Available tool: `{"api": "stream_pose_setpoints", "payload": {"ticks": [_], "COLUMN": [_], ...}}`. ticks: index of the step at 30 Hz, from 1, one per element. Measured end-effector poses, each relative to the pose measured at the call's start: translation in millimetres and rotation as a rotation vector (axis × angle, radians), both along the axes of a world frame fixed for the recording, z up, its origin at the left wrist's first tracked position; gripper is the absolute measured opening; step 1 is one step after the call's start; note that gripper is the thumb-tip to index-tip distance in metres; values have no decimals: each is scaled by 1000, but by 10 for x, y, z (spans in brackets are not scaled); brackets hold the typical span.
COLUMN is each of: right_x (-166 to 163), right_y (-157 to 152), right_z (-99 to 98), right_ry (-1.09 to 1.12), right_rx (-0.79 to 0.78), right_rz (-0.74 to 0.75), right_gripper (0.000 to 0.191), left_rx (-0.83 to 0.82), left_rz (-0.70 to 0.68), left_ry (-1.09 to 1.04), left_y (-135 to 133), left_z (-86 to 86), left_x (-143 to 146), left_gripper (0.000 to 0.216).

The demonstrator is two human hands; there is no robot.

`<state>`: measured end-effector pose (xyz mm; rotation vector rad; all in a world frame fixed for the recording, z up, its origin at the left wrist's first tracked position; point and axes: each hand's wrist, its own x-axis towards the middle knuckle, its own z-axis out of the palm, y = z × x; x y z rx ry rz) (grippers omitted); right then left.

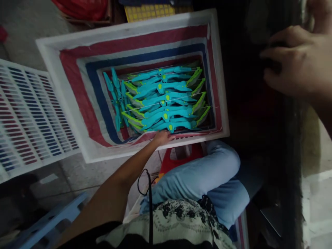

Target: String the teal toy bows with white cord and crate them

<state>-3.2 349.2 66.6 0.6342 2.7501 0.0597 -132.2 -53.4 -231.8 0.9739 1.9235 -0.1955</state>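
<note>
Inside a white plastic crate (223,114) lie several blue toy bows (168,98) with lime-green tips and thin strings. Most are stacked in a row; a few blue pieces (116,98) stand crosswise at the left end. My left hand (164,137) reaches over the crate's near side, its fingers curled on the edge beside the closest bow. Under them the striped lining (100,100) is rumpled. Off to the upper right, away from the crate, my right hand (298,64) hovers over a dark area, fingers bent and apart, with nothing visible in them. It is slightly blurred.
A white slatted basket (33,117) stands left of the crate. Behind are a red bundle (83,8) and a yellow grid-patterned container (149,13). A red stool (178,160) shows under the crate's near side, and a blue plastic stool (54,221) at lower left.
</note>
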Motion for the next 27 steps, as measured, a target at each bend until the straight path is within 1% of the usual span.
{"api": "stream_pose_setpoints", "payload": {"ticks": [2, 3, 6, 8, 10, 12, 14, 16, 18, 20, 23, 27], "right_x": [14, 27, 56, 58, 56, 57, 61, 65, 66, 66, 69, 75], "right_y": [30, 49, 77, 64, 39, 15, 1, -3, -1, 4, 4, -6], "right_z": [-23, -39, -74, -81, -80, -74, -71, -76, -88, -101, -108, -99], "right_ry": [86, 107, 108, 121, 141, 157, 158, 152, 149, 149, 147, 135], "right_rx": [41, 52, 67, 83, 99, 109, 115, 130, 155, 172, 180, 194], "right_rz": [106, 134, 123, 110, 101, 99, 102, 93, 76, 69, 66, 55], "right_gripper": [50, 49, 47, 45, 44, 49, 54, 54, 50, 43, 35, 37], "left_rx": [-64, -95, -194, -259, -288, -249, -160, -73, -26, -17, -20, -3], "left_rz": [9, 11, 27, 50, 69, 74, 74, 73, 67, 63, 64, 43], "left_ry": [10, 26, 106, 159, 194, 232, 282, 319, 316, 287, 264, 261], "left_y": [-44, -85, -251, -336, -341, -256, -111, 44, 166, 233, 244, 203], "left_z": [67, 103, 179, 174, 125, 48, -39, -130, -223, -314, -422, -462], "left_x": [-77, -114, -216, -290, -362, -414, -441, -448, -442, -428, -404, -410], "left_gripper": [53, 54, 50, 42, 32, 31, 43, 59, 75, 88, 91, 90]}}
